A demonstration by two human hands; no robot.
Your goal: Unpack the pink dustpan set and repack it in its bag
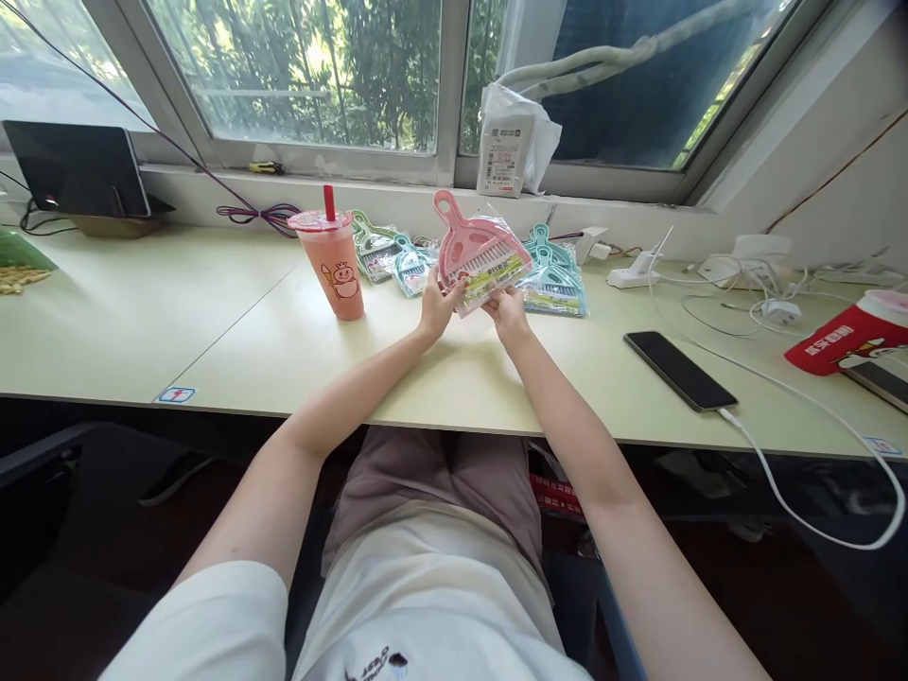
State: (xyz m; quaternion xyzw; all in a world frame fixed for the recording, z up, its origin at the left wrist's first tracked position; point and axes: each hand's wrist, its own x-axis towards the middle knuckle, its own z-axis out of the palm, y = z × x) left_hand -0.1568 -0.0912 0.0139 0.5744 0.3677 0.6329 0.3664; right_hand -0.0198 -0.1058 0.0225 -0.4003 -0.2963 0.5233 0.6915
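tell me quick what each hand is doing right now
Left hand: closed on the left edge of the pink dustpan pack.
Right hand: closed on the same pack's bottom edge.

Glossy plastic-wrapped pink dustpan set point(477, 253), seemingly matt desk point(213, 322).

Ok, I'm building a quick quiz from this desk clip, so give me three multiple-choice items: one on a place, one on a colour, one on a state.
1. Where does the pink drink cup stand?
A. Left of the hands
B. On the phone
C. On the windowsill

2. What colour is the packaged dustpan set being held?
A. Teal
B. Pink
C. Yellow

3. How is the phone lying?
A. Screen lit
B. Screen dark, cable plugged in
C. Propped upright

Answers:
1 A, it stands on the desk beside the left hand.
2 B, both the left hand and the right hand grip a pink set.
3 B, its black screen lies flat with a white cable attached.
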